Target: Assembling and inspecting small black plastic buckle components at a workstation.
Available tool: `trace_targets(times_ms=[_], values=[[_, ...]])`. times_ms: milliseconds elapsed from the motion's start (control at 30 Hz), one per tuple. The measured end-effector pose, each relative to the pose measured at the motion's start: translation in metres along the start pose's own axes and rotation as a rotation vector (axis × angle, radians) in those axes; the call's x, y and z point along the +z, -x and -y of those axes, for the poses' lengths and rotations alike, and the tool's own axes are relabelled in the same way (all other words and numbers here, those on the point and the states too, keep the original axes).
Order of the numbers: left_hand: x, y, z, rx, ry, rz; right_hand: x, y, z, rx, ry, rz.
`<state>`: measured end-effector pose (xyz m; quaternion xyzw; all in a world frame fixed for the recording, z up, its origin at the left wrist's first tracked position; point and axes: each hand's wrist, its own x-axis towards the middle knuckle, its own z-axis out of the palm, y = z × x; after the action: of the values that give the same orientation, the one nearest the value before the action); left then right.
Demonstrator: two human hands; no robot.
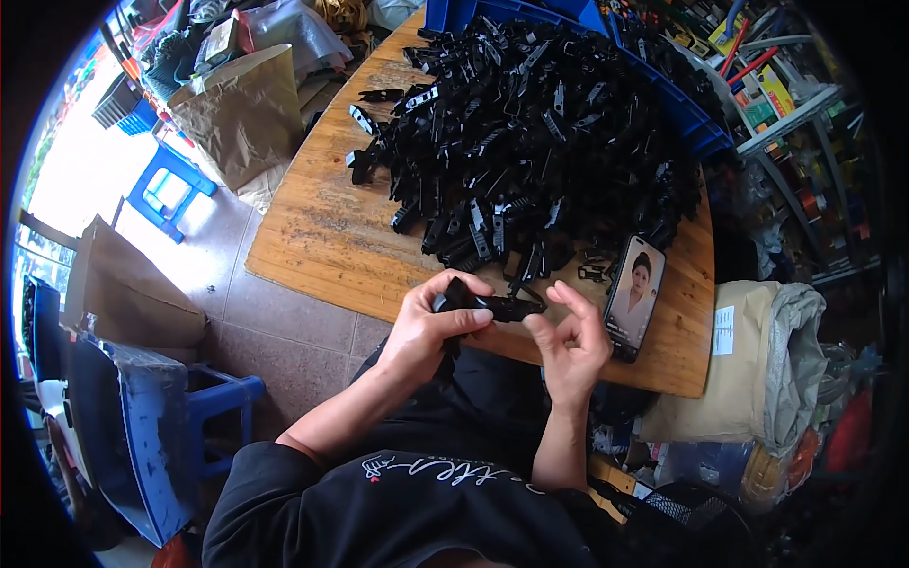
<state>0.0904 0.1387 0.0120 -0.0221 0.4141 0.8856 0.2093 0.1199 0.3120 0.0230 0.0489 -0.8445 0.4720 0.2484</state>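
Observation:
My left hand (421, 327) is closed around a dark black plastic part (507, 308), its thumb pressed along the top. The part is long and narrow, and its far end points right; its exact kind I cannot make out. Beside that end is my right hand (576, 350), with fingers spread and nothing visible in it. Its thumb comes close to the part; whether they touch I cannot tell. Just beyond both hands lies a large heap of similar black plastic parts (530, 133), with a few loose ones at its near edge.
The heap covers much of a wooden table (312, 227). A phone (632, 298) showing a person leans near its right edge. Blue crates (701, 137) stand behind. Paper sacks (720, 360) sit right, a blue stool (170, 189) and cardboard boxes (133, 284) left, shelves (795, 123) far right.

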Motion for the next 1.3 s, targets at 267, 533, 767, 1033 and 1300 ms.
trace_targets(times_ms=[267,533,767,1033,1300], values=[[-0.012,0.003,-0.015,0.166,-0.015,-0.165,-0.001,0.009,-0.008,-0.032,0.139,0.1],[-0.002,0.011,-0.013,0.127,-0.21,-0.058,-0.004,0.006,0.034,-0.319,0.248,0.08],[-0.001,0.013,-0.008,0.194,-0.568,-0.045,-0.008,0.002,0.035,-0.452,0.37,0.159],[0.003,0.016,-0.005,0.37,-0.8,-0.025,-0.006,0.001,0.034,-0.468,0.385,0.184],[0.0,0.019,-0.001,0.155,-0.365,-0.076,-0.005,0.008,0.022,-0.039,-0.145,0.256]])
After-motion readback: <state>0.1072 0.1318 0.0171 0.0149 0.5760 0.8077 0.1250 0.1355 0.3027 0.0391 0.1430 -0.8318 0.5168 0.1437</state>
